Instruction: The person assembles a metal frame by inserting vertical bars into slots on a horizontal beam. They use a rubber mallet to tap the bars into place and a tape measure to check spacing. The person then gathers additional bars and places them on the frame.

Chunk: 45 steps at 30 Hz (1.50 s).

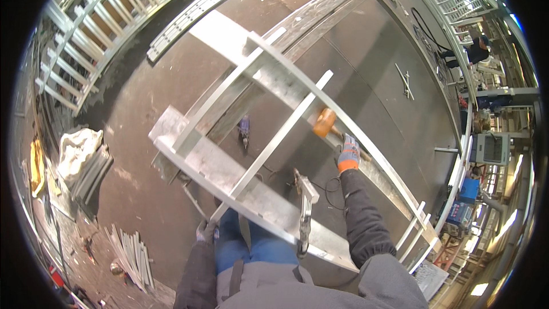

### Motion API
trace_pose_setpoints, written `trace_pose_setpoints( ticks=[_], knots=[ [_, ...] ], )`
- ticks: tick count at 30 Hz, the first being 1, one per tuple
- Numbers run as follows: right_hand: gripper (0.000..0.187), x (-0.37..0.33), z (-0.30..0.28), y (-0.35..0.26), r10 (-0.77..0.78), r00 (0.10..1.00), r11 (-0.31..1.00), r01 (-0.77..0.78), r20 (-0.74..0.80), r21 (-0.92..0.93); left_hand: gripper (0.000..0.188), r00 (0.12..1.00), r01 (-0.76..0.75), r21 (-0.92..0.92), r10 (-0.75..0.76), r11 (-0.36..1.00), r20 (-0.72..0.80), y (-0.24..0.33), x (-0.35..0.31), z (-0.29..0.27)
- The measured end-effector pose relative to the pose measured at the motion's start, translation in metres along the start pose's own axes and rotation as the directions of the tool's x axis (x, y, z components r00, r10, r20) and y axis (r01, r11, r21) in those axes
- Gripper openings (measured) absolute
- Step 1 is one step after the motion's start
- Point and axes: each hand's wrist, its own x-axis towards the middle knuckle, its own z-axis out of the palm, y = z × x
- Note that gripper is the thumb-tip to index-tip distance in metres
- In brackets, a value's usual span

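In the head view, our grey-and-orange-gloved right hand (pixel 348 153) grips an orange-brown, barrel-headed mallet (pixel 325 122) by its handle, just beside a long rail of a silver, ladder-like metal frame (pixel 283 63); our grey-gloved left hand (pixel 206 231) sits at one crossbar's lower end, its hold something we cannot tell

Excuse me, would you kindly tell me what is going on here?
A person wearing gloves is standing at a metal frame laid across pale metal beams. Their right hand holds a mallet with an orange-brown head near the far rail; whether it touches anything is unclear. Their left hand is at the near end of a crossbar, its grip hard to make out. A purple tool lies below the frame.
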Motion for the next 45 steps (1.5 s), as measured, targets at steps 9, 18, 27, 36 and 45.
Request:
trace_pose_setpoints(
  ticks=[9, 18, 27, 36, 45],
  knots=[
    [0.053, 0.054, 0.026, 0.041, -0.002, 0.944, 1.000, -0.004, 0.329, 0.018, 0.030, 0.998, 0.052, -0.051, -0.054, 0.997, -0.026, 0.004, -0.006, 0.001],
    [0.047, 0.189, -0.036, 0.045, -0.023, 0.982, 0.806, -0.093, 0.188, 0.585, 0.032, 0.984, 0.150, 0.035, -0.145, 0.988, -0.107, 0.007, 0.002, 0.002],
    [0.056, 0.199, -0.065, -0.019, 0.162, 0.772, 0.847, -0.428, 0.614, 0.315, 0.020, 0.999, -0.031, -0.056, 0.029, 0.998, -0.035, -0.014, 0.035, 0.020],
    [0.065, 0.188, -0.057, 0.024, 0.440, 0.739, 0.561, -0.670, 0.510, 0.486, 0.018, 0.999, -0.018, -0.091, 0.014, 0.996, -0.048, -0.025, 0.021, -0.012],
    [0.037, 0.025, -0.046, -0.054, 0.119, 0.928, 0.837, -0.285, 0.352, 0.468, 0.018, 0.984, -0.033, 0.497, 0.114, 0.867, -0.135, 0.032, -0.010, -0.004]
  ],
)
